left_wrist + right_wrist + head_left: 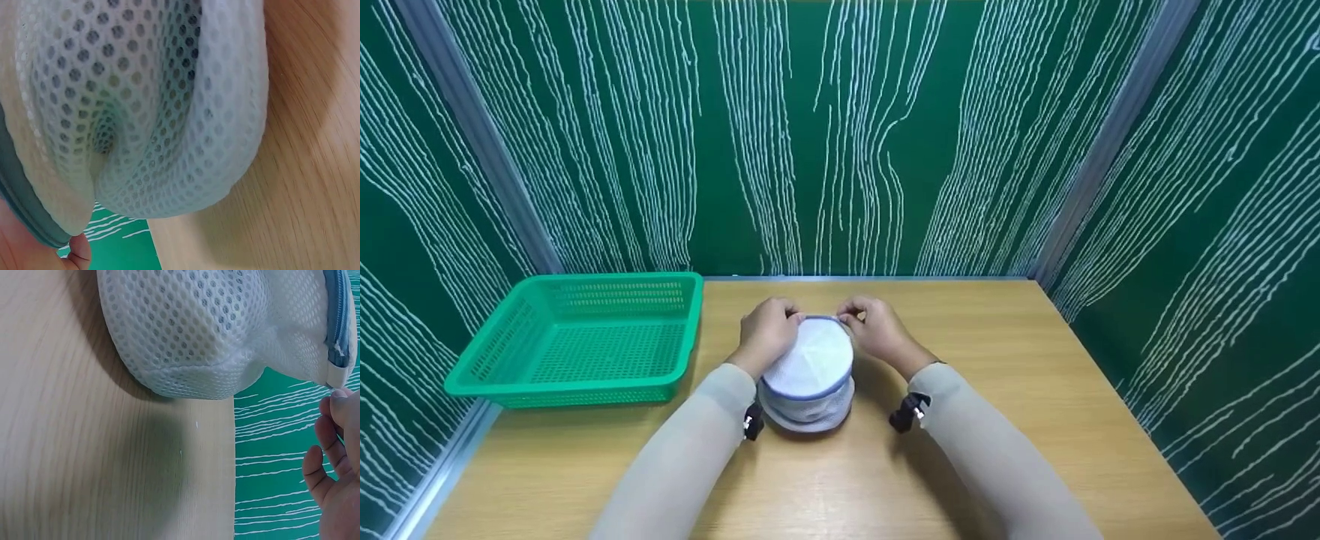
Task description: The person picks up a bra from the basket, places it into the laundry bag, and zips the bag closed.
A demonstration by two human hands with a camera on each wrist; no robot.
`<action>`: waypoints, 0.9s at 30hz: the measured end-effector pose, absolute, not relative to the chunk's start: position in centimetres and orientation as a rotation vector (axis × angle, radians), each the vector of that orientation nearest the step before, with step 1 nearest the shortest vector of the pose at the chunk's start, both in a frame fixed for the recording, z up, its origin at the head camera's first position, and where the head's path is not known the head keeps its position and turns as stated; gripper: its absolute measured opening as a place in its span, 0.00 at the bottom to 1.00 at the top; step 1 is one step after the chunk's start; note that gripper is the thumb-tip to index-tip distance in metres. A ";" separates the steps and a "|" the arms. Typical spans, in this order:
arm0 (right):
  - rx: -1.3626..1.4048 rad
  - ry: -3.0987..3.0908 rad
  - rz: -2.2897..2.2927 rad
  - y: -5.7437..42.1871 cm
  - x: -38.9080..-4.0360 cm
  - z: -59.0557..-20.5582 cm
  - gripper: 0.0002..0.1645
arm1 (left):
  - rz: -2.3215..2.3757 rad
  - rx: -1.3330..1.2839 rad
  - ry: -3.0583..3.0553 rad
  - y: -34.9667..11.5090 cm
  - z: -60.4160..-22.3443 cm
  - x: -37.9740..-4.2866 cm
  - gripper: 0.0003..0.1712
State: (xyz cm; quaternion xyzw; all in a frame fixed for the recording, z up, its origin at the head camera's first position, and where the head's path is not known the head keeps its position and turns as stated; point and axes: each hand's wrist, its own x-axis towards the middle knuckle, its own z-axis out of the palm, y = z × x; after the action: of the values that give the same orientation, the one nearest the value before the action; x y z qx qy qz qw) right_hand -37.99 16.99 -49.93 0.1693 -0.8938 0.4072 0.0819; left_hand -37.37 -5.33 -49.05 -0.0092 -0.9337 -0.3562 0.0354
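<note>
A white mesh laundry bag (pixel 812 356) with a blue zipper band round its top stands on the table in front of me. My left hand (pixel 769 330) pinches the far left of its rim. On the far right of the rim, my right hand (pixel 877 330) pinches the edge between thumb and finger. The right wrist view shows that thumb beside a white tab at the end of the blue zipper (pixel 337 318), the other fingers loosely bent. Up close in the left wrist view, the mesh side (pixel 180 129) sags in a deep fold below the rim.
A green plastic basket (pixel 686 352) with perforated walls stands at the table's left. The wooden table (pixel 997 337) ends against a green wall (pixel 825 150) with white wavy lines, and similar panels rise at both sides.
</note>
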 end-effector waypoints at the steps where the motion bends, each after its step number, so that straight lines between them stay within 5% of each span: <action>1: 0.510 -2.666 1.214 17.0 -38.0 -49.9 0.06 | -1.090 -0.036 -2.868 -5.4 -49.1 -37.3 0.11; 27: 0.577 -2.642 1.217 17.9 -37.6 -50.3 0.06 | -1.100 0.048 -2.834 -5.8 -49.4 -37.4 0.11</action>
State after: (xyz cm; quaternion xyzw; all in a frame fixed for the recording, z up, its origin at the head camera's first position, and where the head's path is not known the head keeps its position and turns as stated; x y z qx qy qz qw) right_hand -37.63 17.93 -50.25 0.1937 -0.8875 0.4088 0.0880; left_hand -37.42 -5.85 -49.39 0.0158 -0.9310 -0.3613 0.0505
